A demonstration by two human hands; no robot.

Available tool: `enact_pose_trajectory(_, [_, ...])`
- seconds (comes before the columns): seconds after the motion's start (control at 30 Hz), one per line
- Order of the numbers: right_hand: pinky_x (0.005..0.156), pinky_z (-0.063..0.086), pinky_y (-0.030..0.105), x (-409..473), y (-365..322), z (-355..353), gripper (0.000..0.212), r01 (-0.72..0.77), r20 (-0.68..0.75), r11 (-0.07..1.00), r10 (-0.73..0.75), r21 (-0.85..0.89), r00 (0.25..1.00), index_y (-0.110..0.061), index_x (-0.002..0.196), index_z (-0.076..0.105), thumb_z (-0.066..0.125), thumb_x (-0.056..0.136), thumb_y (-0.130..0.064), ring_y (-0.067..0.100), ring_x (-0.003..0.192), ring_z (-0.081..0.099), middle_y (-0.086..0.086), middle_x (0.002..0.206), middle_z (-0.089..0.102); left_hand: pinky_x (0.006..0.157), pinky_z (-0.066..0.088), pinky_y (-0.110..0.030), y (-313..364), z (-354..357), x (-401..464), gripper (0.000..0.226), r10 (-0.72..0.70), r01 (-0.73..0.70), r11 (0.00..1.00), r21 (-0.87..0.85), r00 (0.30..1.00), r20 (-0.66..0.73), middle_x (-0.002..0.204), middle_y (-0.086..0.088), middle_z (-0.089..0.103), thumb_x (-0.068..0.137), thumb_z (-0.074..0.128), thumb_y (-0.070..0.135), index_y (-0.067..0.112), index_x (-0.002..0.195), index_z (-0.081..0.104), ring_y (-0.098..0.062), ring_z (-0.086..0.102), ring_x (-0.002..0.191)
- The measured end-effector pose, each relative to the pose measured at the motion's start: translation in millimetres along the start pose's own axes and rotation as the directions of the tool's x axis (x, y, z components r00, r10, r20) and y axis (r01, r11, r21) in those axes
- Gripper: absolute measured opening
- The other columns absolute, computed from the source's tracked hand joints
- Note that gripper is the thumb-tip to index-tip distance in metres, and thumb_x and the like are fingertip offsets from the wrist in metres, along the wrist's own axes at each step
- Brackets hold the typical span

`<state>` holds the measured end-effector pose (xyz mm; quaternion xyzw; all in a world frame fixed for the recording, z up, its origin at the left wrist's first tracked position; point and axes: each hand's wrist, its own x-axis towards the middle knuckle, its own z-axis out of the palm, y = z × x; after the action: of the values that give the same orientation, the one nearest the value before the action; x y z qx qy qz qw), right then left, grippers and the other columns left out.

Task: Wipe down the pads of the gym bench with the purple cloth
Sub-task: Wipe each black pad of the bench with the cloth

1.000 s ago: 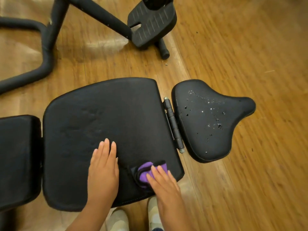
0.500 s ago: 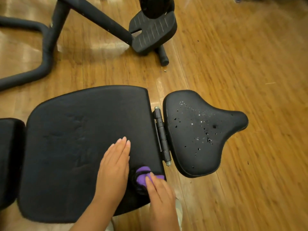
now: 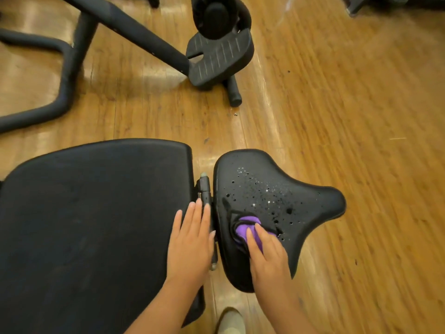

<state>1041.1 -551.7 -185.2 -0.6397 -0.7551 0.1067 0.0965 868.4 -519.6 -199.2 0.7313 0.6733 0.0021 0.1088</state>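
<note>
Right hand (image 3: 263, 249) lay palm-down, fingers pressing the bunched purple cloth (image 3: 243, 229) onto the droplet-speckled seat pad (image 3: 301, 213). Left hand (image 3: 191, 239) rested flat, fingers loose, grasping nothing, on the large back pad (image 3: 96, 213) by the hinge (image 3: 206, 189). Most of the cloth was hidden under the fingers.
</note>
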Motion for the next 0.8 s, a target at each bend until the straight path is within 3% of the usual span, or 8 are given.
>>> enact_pose_trajectory(0.1, [0.083,0.051,0.043,2.7,5.6,4.9,0.073,0.024,-0.009,0.999,-0.024,-0.037,1.000,-0.005,0.121,0.054,0.083,0.054,0.001,0.026,0.110,0.043,0.018,0.118,0.061,0.110,0.015,-0.043,-2.0,-1.5,0.2,0.060,-0.062,0.062,0.998,-0.012,0.998,-0.014,0.143,-0.018,0.040,0.099,0.005,0.035,0.001,0.137,0.037,-0.030,0.035,0.135])
enact_pose_trajectory(0.23, [0.079,0.055,0.039,24.4,3.6,5.1,0.038,0.079,-0.072,0.996,-0.076,0.039,0.994,-0.010,0.122,0.050,0.051,0.085,-0.004,0.024,0.105,0.047,0.010,0.114,0.058,0.112,0.009,-0.039,1.3,-2.3,-0.6,0.053,-0.095,0.094,0.995,-0.018,0.995,-0.026,0.142,-0.020,0.042,0.098,0.014,0.028,-0.002,0.135,0.037,-0.032,0.037,0.133])
enact_pose_trajectory(0.3, [0.076,0.054,0.035,52.3,1.1,2.1,0.050,0.104,-0.055,0.994,-0.102,0.033,0.993,-0.005,0.118,0.056,0.072,0.071,-0.002,0.025,0.097,0.056,0.012,0.105,0.063,0.113,0.008,-0.037,0.9,-2.7,-1.3,0.051,-0.115,0.115,0.993,-0.012,0.993,-0.029,0.140,-0.021,0.044,0.093,0.026,0.023,-0.004,0.133,0.042,-0.032,0.039,0.132])
enact_pose_trajectory(0.37, [0.078,0.053,0.039,90.1,-1.5,-3.0,0.057,0.093,-0.026,0.995,-0.092,0.024,0.995,-0.005,0.114,0.062,0.078,0.060,0.001,0.029,0.096,0.058,0.014,0.106,0.064,0.113,0.008,-0.037,0.8,-3.7,-1.5,0.052,-0.109,0.109,0.994,-0.004,0.994,-0.020,0.139,-0.022,0.045,0.090,0.028,0.022,-0.006,0.131,0.045,-0.033,0.040,0.131])
enact_pose_trajectory(0.5, [0.073,0.048,0.041,179.1,-7.1,-6.4,0.026,0.018,-0.077,0.998,-0.014,0.053,0.997,0.000,0.103,0.059,0.062,0.078,0.006,0.030,0.087,0.051,0.015,0.096,0.058,0.112,0.009,-0.037,-0.5,-2.6,-0.8,0.054,-0.105,0.106,0.994,0.013,0.994,-0.015,0.140,-0.021,0.045,0.088,0.029,0.022,-0.006,0.132,0.044,-0.032,0.038,0.132])
enact_pose_trajectory(0.57, [0.082,0.038,0.035,216.5,-8.6,-2.3,0.024,0.007,-0.042,1.000,-0.006,0.022,0.999,-0.001,0.110,0.057,0.049,0.088,0.002,0.028,0.098,0.045,0.014,0.105,0.053,0.112,0.010,-0.038,-1.1,-1.2,0.5,0.054,-0.104,0.104,0.994,0.024,0.995,-0.012,0.141,-0.021,0.044,0.088,0.032,0.020,-0.006,0.133,0.042,-0.032,0.038,0.133])
enact_pose_trajectory(0.67, [0.082,0.029,0.029,232.0,-8.8,2.2,0.024,0.060,0.008,0.997,-0.060,-0.052,0.998,-0.003,0.109,0.057,0.041,0.091,0.000,0.025,0.100,0.040,0.010,0.107,0.049,0.112,0.010,-0.038,-1.6,0.0,1.0,0.054,-0.100,0.100,0.995,0.019,0.995,-0.017,0.142,-0.021,0.042,0.085,0.040,0.017,-0.005,0.135,0.040,-0.031,0.036,0.134])
enact_pose_trajectory(0.8, [0.086,0.037,0.037,204.8,-15.0,-0.3,0.029,0.224,0.033,0.974,-0.224,-0.012,0.974,-0.002,0.113,0.057,0.049,0.086,0.003,0.029,0.100,0.043,0.014,0.109,0.052,0.113,0.010,-0.038,-0.9,-0.5,1.1,0.054,-0.100,0.101,0.995,0.003,0.995,-0.026,0.142,-0.021,0.042,0.085,0.041,0.016,-0.005,0.135,0.040,-0.031,0.035,0.135])
